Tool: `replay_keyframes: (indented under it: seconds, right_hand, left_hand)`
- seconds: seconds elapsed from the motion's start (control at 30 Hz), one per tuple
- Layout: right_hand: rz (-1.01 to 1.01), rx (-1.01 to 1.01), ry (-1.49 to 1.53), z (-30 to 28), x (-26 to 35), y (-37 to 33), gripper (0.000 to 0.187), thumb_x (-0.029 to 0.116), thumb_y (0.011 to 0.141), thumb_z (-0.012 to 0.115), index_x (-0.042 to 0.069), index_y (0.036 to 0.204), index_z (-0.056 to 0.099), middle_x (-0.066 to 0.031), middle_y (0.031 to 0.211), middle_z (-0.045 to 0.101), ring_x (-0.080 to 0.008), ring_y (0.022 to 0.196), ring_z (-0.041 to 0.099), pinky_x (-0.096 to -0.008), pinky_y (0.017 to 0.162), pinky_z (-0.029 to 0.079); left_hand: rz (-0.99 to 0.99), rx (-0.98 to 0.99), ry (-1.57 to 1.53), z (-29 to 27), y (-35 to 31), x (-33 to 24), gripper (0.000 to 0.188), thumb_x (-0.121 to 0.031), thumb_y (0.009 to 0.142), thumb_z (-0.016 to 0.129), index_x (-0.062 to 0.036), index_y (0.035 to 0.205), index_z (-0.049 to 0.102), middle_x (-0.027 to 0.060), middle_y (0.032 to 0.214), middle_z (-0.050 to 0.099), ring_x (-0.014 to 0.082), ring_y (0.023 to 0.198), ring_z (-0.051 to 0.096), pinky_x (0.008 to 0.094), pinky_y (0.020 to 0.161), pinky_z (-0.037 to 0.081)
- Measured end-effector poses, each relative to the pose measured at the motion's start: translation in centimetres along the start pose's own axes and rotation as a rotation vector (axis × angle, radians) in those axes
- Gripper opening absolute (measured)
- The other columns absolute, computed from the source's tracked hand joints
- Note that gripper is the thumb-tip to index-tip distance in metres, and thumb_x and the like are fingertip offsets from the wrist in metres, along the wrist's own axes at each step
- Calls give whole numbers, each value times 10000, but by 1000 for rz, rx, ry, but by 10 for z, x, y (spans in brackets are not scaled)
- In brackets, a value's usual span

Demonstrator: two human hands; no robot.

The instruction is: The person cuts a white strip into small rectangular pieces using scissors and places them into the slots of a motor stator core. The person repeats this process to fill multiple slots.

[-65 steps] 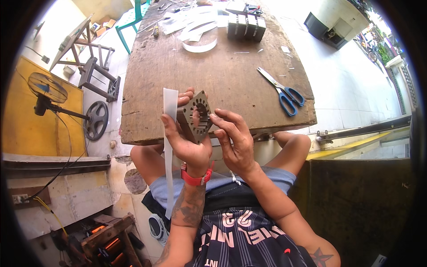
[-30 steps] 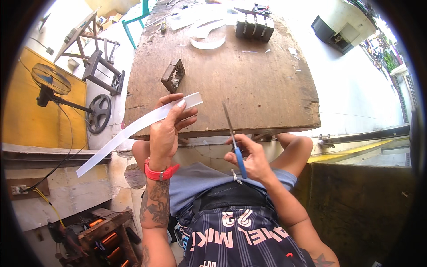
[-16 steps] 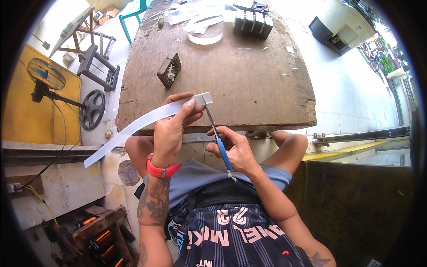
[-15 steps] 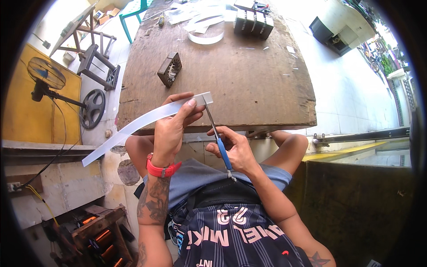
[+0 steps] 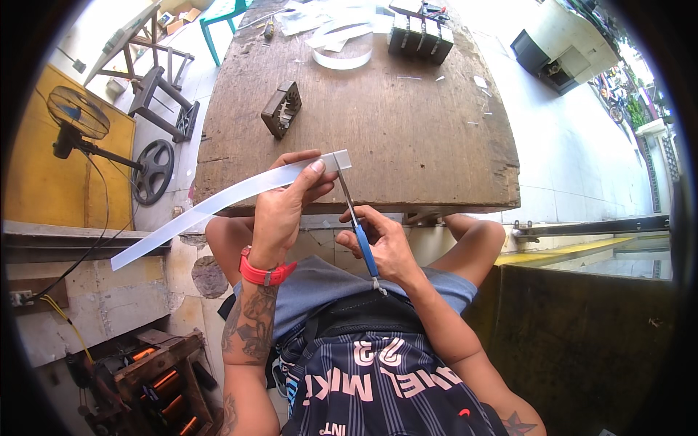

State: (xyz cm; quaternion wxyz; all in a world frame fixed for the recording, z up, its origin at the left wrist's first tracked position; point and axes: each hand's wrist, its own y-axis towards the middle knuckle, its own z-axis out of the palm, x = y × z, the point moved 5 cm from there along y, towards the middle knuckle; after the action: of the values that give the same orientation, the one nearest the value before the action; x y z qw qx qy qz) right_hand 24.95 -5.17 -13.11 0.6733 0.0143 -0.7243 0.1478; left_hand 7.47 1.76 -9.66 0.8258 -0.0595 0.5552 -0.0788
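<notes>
Well, from where I stand I can see a person seated at a heavy brown wooden table, both bare hands raised just at its near edge. Their left hand grips a long, translucent white plastic strip, thumb pressed on top and fingers tucked beneath. A short, squared end of the strip pokes out to the right past those fingertips; the rest bows away leftward and slopes down beyond the table's near left corner, its tail in the air.

Their right hand holds a pair of blue-handled metal scissors, fingers curled about the handles. We see the scissors edge-on, with the blades pointing up toward the strip and their tips meeting it near its short end. How far the blades are parted, I cannot tell from here.

Just past the left hand, a dark grey-brown metal block with a slotted round opening stands on its side on the wood. Farther up the table lie curled white plastic strips, and right of them sits a dark block banded with pale top faces. A red wristwatch circles the left wrist, and over to the left stands a black pedestal fan.
</notes>
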Motion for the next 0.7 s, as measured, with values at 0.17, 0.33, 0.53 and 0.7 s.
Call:
replay_keyframes:
  seconds: [0.17,0.33,0.53,0.7]
  right_hand:
    - [-3,-16,-12,1,-1,1,382,279,939,852,30,1179,691,19,770,635,-45,662,573,-225,565,454]
    - [-4,-23,7,1,-4,3,376,283,943,848,37,1182,693,19,773,642,-40,659,580,-223,561,467]
    - [33,-43,-7,-2,-10,1,401,314,939,852,40,1183,691,27,808,649,-37,706,580,-222,589,463]
    - [-33,-39,-103,-6,-6,-5,431,322,924,868,32,1191,692,29,844,660,-41,753,569,-218,671,464]
  left_hand:
    - [7,-7,-13,-1,0,3,331,-110,1018,725,32,1301,626,175,1141,736,209,1012,766,299,882,661]
    - [-19,-7,-19,1,-3,9,314,-100,1015,724,24,1284,620,164,1115,738,208,1003,765,306,878,660]
    - [53,-80,-56,-2,-3,4,304,-134,1016,728,0,1252,592,130,1088,730,224,965,770,325,842,661]
    - [71,-116,-20,-6,-3,-4,308,-146,1013,737,0,1253,609,141,1117,732,242,966,776,323,842,662]
